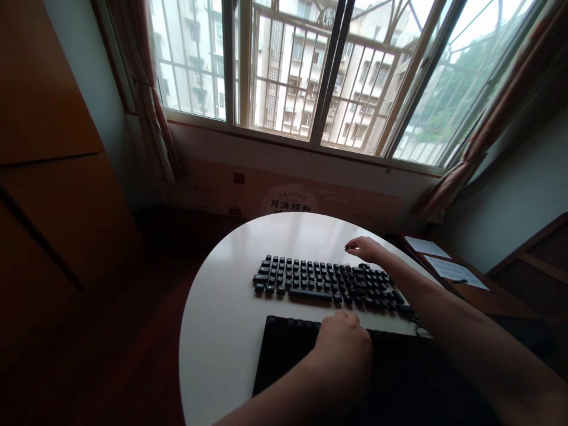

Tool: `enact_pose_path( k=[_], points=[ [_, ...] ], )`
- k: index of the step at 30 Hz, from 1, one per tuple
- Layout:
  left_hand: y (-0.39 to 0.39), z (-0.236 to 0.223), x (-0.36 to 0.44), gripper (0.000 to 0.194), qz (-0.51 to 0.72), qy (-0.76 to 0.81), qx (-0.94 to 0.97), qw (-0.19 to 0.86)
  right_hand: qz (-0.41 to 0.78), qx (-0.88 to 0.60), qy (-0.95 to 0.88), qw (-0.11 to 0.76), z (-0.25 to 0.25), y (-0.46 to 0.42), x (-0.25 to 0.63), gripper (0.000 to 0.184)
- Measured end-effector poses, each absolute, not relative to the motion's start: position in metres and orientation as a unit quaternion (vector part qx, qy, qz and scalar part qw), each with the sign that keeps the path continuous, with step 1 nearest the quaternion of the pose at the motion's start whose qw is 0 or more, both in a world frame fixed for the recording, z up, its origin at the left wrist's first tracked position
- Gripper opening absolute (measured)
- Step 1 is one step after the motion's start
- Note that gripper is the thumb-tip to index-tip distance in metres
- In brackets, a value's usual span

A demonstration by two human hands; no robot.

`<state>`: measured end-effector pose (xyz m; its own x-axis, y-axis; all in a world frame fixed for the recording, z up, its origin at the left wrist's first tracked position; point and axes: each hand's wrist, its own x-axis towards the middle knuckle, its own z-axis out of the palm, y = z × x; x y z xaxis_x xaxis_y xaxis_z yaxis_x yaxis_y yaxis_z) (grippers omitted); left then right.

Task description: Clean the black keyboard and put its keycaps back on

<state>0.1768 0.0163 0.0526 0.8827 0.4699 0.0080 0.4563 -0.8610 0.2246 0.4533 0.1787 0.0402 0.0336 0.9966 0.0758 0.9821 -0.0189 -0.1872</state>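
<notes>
Loose black keycaps [306, 275] lie spread on the white round table [222, 349], laid out in keyboard-like rows. Beyond their back right part is my right hand [366, 248], its fingers pinched on a small dark piece that looks like a keycap [347, 248]. Nearer to me lies a black keyboard [284, 349], with a row of low bumps along its far edge. My left hand [344, 349] is closed over that far edge, its fingers curled down. Whatever its fingertips grip is hidden behind the knuckles.
A thin wire-like thing [421, 329] lies by the keyboard's right side, partly behind my right forearm. Right of the table, papers [457, 271] and a pen [460, 281] rest on a brown surface. A barred window [288, 77] is ahead; an orange-brown cabinet [48, 207] stands left.
</notes>
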Motion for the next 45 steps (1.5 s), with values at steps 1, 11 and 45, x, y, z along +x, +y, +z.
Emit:
enact_pose_path(
  k=[1, 11, 45],
  points=[
    [0.017, 0.054, 0.176, 0.028, 0.031, 0.243, 0.963, 0.114, 0.028, -0.702, -0.703, 0.111, 0.046, 0.172, 0.450, 0.024],
    [0.034, 0.062, 0.167, 0.022, 0.100, 0.271, 0.946, 0.149, 0.102, -0.592, -0.708, 0.372, 0.085, 0.014, 0.404, 0.023],
    [0.035, 0.062, 0.175, 0.017, 0.415, 0.066, 0.870, 0.259, 0.605, -0.355, -0.413, 0.581, 0.015, -0.050, 0.353, 0.035]
  ],
)
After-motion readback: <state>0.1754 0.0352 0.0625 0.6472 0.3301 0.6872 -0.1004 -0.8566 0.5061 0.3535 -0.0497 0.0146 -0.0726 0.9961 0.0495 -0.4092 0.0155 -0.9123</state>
